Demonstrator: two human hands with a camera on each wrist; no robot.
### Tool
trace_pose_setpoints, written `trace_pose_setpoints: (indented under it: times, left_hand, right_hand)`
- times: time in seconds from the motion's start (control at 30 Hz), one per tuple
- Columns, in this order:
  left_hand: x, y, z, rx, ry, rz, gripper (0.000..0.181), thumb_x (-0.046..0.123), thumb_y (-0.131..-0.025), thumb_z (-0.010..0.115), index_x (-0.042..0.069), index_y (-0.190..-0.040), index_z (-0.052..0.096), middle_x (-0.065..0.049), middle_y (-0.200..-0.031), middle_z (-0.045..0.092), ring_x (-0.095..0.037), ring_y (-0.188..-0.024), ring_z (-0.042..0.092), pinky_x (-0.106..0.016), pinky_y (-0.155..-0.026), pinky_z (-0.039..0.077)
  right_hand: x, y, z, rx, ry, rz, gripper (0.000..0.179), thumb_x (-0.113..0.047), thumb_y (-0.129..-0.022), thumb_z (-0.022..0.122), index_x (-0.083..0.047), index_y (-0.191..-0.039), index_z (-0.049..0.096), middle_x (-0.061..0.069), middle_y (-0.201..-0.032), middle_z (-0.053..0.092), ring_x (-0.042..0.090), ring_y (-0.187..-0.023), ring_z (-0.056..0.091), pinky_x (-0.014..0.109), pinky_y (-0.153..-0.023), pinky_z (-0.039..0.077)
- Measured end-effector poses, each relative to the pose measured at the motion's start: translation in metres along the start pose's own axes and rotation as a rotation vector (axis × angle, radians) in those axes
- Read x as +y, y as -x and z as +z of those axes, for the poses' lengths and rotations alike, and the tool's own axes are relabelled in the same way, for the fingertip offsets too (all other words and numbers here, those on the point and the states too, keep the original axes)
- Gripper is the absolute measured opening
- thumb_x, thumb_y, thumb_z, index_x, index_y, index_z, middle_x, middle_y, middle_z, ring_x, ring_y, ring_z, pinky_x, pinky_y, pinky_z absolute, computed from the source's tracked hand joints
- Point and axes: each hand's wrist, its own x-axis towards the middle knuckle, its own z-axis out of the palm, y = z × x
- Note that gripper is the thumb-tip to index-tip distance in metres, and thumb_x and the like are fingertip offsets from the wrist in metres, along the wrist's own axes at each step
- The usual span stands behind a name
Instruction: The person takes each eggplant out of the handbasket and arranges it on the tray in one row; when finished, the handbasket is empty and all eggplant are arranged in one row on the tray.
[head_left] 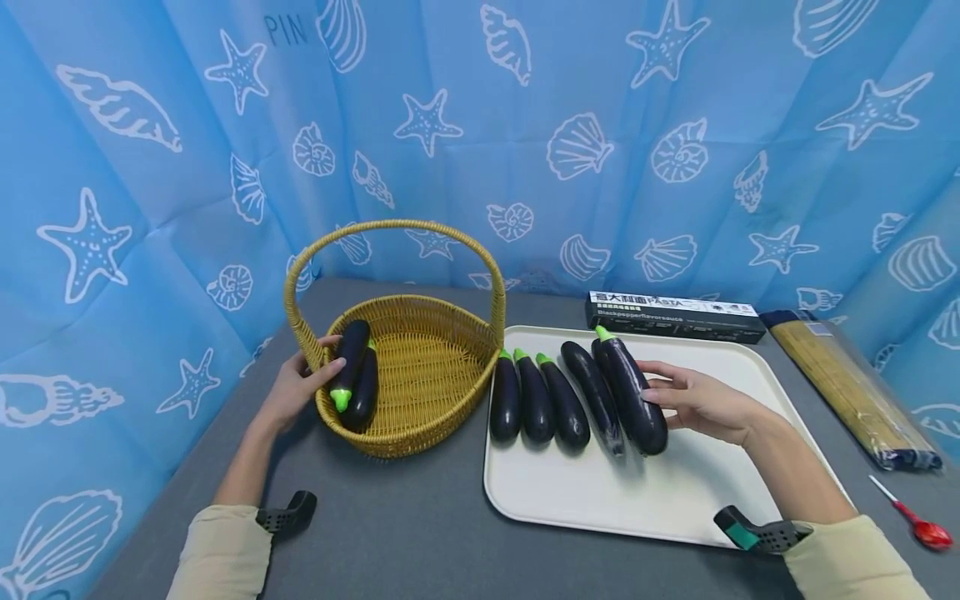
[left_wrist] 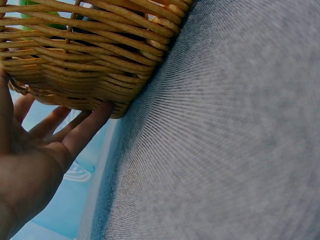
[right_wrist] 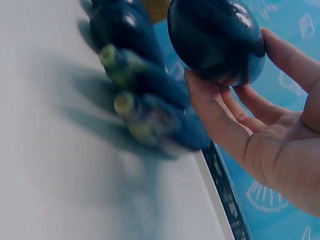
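My left hand (head_left: pixel 294 390) holds the left side of a wicker basket (head_left: pixel 427 433), thumb at the rim. In the left wrist view its fingers touch the outer wall of the wicker basket (left_wrist: pixel 85 75). Two dark eggplants (head_left: pixel 349 358) with green ends lie inside on the left, one partly over the other. My right hand (head_left: pixel 701 404) grips an eggplant (head_left: pixel 636 400) between thumb and fingers, raised over the white tray (head_left: pixel 600 500). In the right wrist view the rounded end of this eggplant (right_wrist: pixel 215 40) shows. Several other eggplants (head_left: pixel 534 400) lie side by side on the tray's left half.
A black pasta box (head_left: pixel 675 318) stands behind the tray. To the right lie a long clear-wrapped pack (head_left: pixel 851 387) of thin tan sticks and a red spoon (head_left: pixel 926 529) with a white handle. A blue shell-print curtain (head_left: pixel 480 167) hangs behind the grey table (head_left: pixel 397 525).
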Motion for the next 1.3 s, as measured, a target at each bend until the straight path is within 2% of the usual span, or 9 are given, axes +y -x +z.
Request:
trace_pose_setpoints:
  times: [0.27,0.47,0.57,0.73,1.0,1.23,1.3]
  left_hand:
    - [0.001,0.001,0.0,-0.003,-0.008,0.007,0.06,0.029,-0.097,0.058,0.01,-0.149,0.033,-0.024,-0.136,0.038,-0.031,-0.118,0.04,-0.038,-0.089,0.039]
    - [0.0,0.002,0.0,0.001,0.006,-0.001,0.061,0.03,-0.096,0.058,0.01,-0.149,0.033,-0.024,-0.139,0.035,-0.032,-0.121,0.038,-0.044,-0.093,0.036]
    - [0.0,0.002,0.0,0.002,0.001,-0.005,0.062,0.03,-0.096,0.059,0.011,-0.149,0.033,-0.024,-0.139,0.036,-0.031,-0.119,0.039,-0.041,-0.091,0.038]
    - [0.0,0.002,0.0,0.001,-0.008,-0.008,0.061,0.03,-0.096,0.058,0.011,-0.148,0.033,-0.024,-0.137,0.037,-0.03,-0.116,0.041,-0.034,-0.086,0.041]
    - [0.0,0.001,0.001,0.0,0.007,0.0,0.062,0.03,-0.096,0.059,0.01,-0.149,0.033,-0.025,-0.141,0.034,-0.034,-0.123,0.038,-0.049,-0.094,0.035]
    - [0.001,0.0,0.0,0.003,0.001,-0.009,0.062,0.032,-0.096,0.059,0.011,-0.148,0.033,-0.025,-0.14,0.034,-0.033,-0.12,0.038,-0.049,-0.094,0.035]
    - [0.001,0.0,0.0,0.005,-0.003,-0.013,0.062,0.032,-0.096,0.059,0.011,-0.148,0.033,-0.025,-0.139,0.035,-0.032,-0.118,0.039,-0.046,-0.093,0.036]
  right_hand:
    - [0.014,0.005,-0.028,0.047,-0.059,-0.008,0.073,-0.015,-0.101,0.047,0.001,-0.15,-0.005,-0.006,-0.121,0.055,0.016,-0.11,0.056,0.045,-0.09,0.044]
    - [0.021,0.005,-0.042,0.095,-0.088,0.046,0.076,-0.016,-0.101,0.048,0.001,-0.15,-0.008,-0.004,-0.115,0.058,0.016,-0.103,0.059,0.043,-0.087,0.046]
    - [0.024,0.004,-0.045,0.106,-0.08,0.068,0.077,-0.017,-0.101,0.049,-0.001,-0.15,-0.008,-0.001,-0.115,0.056,0.017,-0.101,0.06,0.043,-0.087,0.047]
    - [0.03,-0.004,-0.047,0.116,0.014,0.091,0.075,-0.02,-0.1,0.051,0.0,-0.151,-0.001,0.006,-0.123,0.051,0.018,-0.106,0.056,0.044,-0.091,0.044]
    - [0.033,-0.014,-0.044,0.112,0.103,0.121,0.072,-0.02,-0.099,0.053,0.003,-0.151,0.008,0.02,-0.14,0.039,0.022,-0.116,0.051,0.048,-0.097,0.039]
    - [0.025,-0.016,-0.034,0.125,0.2,0.139,0.075,-0.024,-0.097,0.058,0.002,-0.15,0.012,0.027,-0.136,0.041,0.03,-0.114,0.052,0.049,-0.092,0.043]
    - [0.022,-0.017,-0.032,0.131,0.223,0.144,0.076,-0.025,-0.097,0.059,0.001,-0.151,0.013,0.03,-0.137,0.038,0.031,-0.113,0.052,0.048,-0.091,0.044]
